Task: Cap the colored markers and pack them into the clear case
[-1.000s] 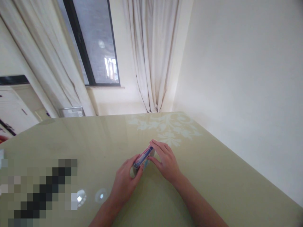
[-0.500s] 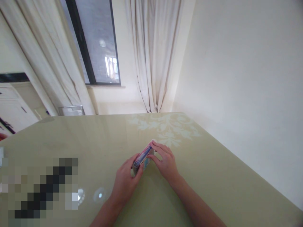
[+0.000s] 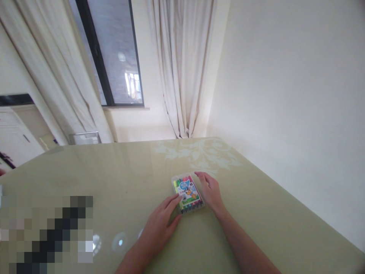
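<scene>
A clear plastic case of coloured markers [image 3: 188, 194] lies with its printed cover up on the table; the cover shows a cartoon dog and a blue label. My left hand [image 3: 162, 219] holds the case at its near left corner, fingertips on the cover and thumb by the near edge. Just off the right side of the case is my right hand [image 3: 209, 190], its fingers loosely bent and parted, with nothing seen in it. The underside of the case is hidden.
The greenish glossy table [image 3: 114, 182] carries a pale floral pattern at its far right. A wall [image 3: 285, 95] runs along its right edge. Curtains [image 3: 184, 76] and a window [image 3: 116, 53] stand beyond. Pixelation covers the near left.
The marker case has gone from being held on edge between both hands to lying flat, cover up, slightly further right. My right hand has let go of it and moved right.
</scene>
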The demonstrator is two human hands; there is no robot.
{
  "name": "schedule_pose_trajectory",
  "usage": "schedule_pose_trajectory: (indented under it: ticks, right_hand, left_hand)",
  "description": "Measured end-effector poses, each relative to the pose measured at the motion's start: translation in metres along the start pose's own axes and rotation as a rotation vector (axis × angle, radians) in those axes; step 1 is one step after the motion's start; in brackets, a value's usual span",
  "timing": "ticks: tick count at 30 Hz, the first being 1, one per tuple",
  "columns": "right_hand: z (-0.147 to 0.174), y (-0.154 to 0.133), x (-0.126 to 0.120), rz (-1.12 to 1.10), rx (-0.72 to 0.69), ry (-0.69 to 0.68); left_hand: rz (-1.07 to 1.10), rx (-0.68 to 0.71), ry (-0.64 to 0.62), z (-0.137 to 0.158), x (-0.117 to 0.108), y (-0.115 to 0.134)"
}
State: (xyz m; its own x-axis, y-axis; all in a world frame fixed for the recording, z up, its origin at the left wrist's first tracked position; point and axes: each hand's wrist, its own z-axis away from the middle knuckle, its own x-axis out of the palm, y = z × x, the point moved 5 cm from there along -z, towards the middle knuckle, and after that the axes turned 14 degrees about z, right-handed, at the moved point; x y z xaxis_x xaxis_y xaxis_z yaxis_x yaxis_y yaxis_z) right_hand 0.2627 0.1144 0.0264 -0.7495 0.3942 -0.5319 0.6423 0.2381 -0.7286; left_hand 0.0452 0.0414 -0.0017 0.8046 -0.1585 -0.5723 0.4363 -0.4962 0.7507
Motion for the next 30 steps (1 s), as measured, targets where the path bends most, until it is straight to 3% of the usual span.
schedule_pose_trajectory:
  ticks: [3,8,11,16,24,27,30]
  right_hand:
    - [0.001,-0.003,0.000,0.127,-0.036,-0.007]
    - [0.032,-0.044,0.027,0.410,-0.376,-0.145]
    - [0.052,-0.057,0.046,0.553,-0.461,-0.216]
    - [0.040,-0.037,0.043,0.655,-0.391,-0.170]
    - [-0.014,0.039,-0.018,0.926,-0.006,-0.073]
    - [-0.014,0.032,-0.014,0.860,-0.062,-0.039]
    - [0.007,-0.004,0.010,0.576,-0.255,-0.092]
  left_hand:
    - [-0.022,-0.010,0.018,0.000,0.000,-0.004]
    - [-0.088,-0.031,0.076,-0.002,-0.005,-0.005]
    - [-0.103,-0.038,0.087,-0.003,-0.006,-0.005]
    - [-0.104,-0.070,0.061,-0.004,-0.007,-0.007]
    - [-0.130,-0.074,0.041,-0.004,-0.006,-0.007]
    - [-0.123,-0.064,0.039,-0.004,-0.006,-0.005]
    - [-0.095,-0.044,0.054,-0.004,-0.006,-0.005]
